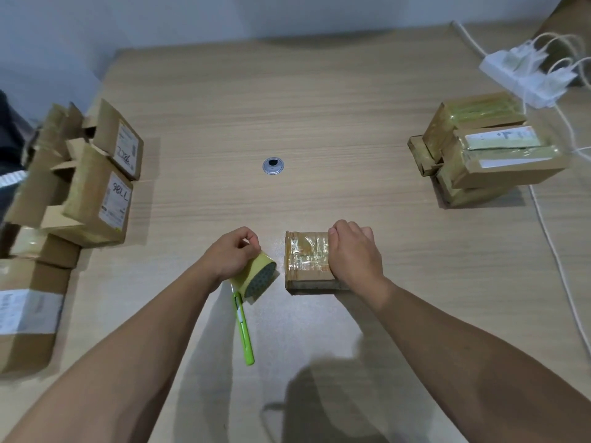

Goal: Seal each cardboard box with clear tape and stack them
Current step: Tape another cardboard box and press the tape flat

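Nearest the lens, two bare forearms reach forward over the wooden table (319,123), and between them a green cutter (244,330) lies flat, its tip under the tape roll (256,278). The left hand (235,251) has its fingers curled round that roll, holding it tilted just beside the small box (307,263). The right hand (353,251) sits on the box's right half, fingers curled over its far edge and holding it down. The box top already shines with crinkled clear tape. Whether a strand still joins roll and box is too faint to tell.

Farther out, the sealed stack (486,148) stands at the right near a white power strip (524,75). The unsealed boxes (92,187), flaps loose, are piled at the left.

The likely trouble lies in the cut. If tape does join them, pulling the roll away would lift or wrinkle the seal. Reaching for the cutter means letting go of something, and the loose tape end could stick back onto the roll. The stack at the right already sits unevenly, so another box set off-centre might tip it toward the cables.
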Motion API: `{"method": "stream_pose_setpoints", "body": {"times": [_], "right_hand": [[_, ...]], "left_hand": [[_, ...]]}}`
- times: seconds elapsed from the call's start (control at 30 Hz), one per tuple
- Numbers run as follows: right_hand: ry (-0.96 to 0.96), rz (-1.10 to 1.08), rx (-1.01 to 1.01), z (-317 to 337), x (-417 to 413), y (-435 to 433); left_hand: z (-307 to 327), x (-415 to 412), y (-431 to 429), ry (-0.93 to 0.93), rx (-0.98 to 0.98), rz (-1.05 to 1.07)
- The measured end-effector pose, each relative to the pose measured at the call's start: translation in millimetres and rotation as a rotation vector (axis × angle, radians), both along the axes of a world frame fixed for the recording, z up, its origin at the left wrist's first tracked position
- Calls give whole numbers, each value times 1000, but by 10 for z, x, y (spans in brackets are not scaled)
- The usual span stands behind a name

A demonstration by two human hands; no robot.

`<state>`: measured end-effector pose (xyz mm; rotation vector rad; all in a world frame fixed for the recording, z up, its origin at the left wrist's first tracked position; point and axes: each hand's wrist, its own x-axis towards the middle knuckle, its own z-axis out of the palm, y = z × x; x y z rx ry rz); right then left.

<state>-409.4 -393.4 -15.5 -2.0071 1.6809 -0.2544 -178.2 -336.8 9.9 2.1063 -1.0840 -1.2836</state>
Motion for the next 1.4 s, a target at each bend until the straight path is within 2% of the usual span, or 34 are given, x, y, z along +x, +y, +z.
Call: {"method": "stream_pose_setpoints", "body": {"times": [0.13, 0.2, 0.23, 0.3, 0.33, 0.4, 0.5, 0.57, 0.77, 0.9, 0.97, 1.07, 1.23, 1.4], "right_hand": [[105, 28, 121, 179, 35, -66], [152, 82, 20, 281, 80, -49], [108, 126, -70, 340, 118, -14], [-109, 273, -168, 466, 236, 76], [-221, 356, -140, 528, 322, 131], [-356, 474, 40, 635, 519, 281], [-392, 519, 294, 677, 768, 516], [-439, 501, 395, 647, 880, 654], [-556, 356, 422, 552, 1185, 888], [-523, 396, 453, 490, 1441, 972], [-527, 383, 478, 437, 1596, 999], [-506, 356, 514, 326, 1759, 1005], [-428, 334, 575, 151, 2099, 995], [-296, 307, 495, -50, 2441, 912]], "left_hand": [[112, -50, 190, 51, -41, 74], [173, -59, 308, 75, -59, 114], [210, -64, 384, 89, -70, 138], [286, -82, 505, 134, -90, 168], [324, -92, 553, 158, -104, 183], [407, -104, 681, 186, -135, 220], [512, -109, 855, 223, -194, 261], [538, -96, 982, 218, -207, 287], [510, 59, 1324, 329, -183, 436], [339, 363, 1493, 298, -213, 510], [214, 528, 1580, 322, -191, 466], [36, 685, 1664, 326, -121, 288], [-245, 1048, 1670, 90, -65, 173], [-465, 1396, 1603, 11, -15, 46]]}}
